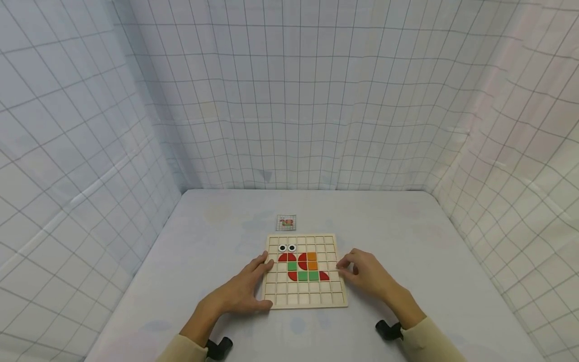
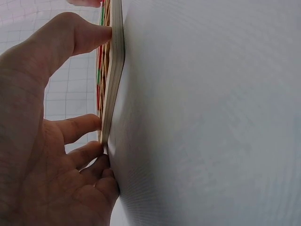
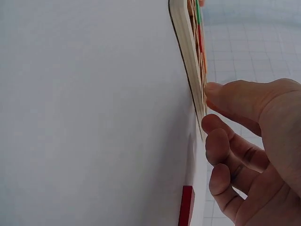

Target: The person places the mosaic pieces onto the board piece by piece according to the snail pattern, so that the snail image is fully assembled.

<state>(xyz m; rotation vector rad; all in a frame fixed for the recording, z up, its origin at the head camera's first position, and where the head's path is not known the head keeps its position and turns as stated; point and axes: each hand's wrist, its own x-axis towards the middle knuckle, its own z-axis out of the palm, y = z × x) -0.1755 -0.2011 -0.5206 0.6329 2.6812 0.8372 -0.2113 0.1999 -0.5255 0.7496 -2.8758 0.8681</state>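
Observation:
A wooden grid board (image 1: 298, 299) lies flat, holding two round eye tiles (image 1: 287, 248), several red curved tiles (image 1: 324, 276), green square tiles (image 1: 308, 276) and orange square tiles (image 1: 312, 261). My left hand (image 1: 242, 291) rests along its left side, thumb at the near corner, fingers spread along the edge. Thumb and fingers touch the board's rim (image 2: 116, 52) in the left wrist view. At the right edge is my right hand (image 1: 365, 271), fingers loosely bent, thumb tip by the rim (image 3: 187, 52). Between that thumb and index finger I see nothing held.
Beyond the board lies a small picture card (image 1: 286, 222) with a coloured pattern. A red piece (image 3: 186, 205) sits on the table near my right hand in the right wrist view. Grid-patterned curtains (image 1: 289, 100) enclose the white table (image 1: 217, 216) on the back and sides.

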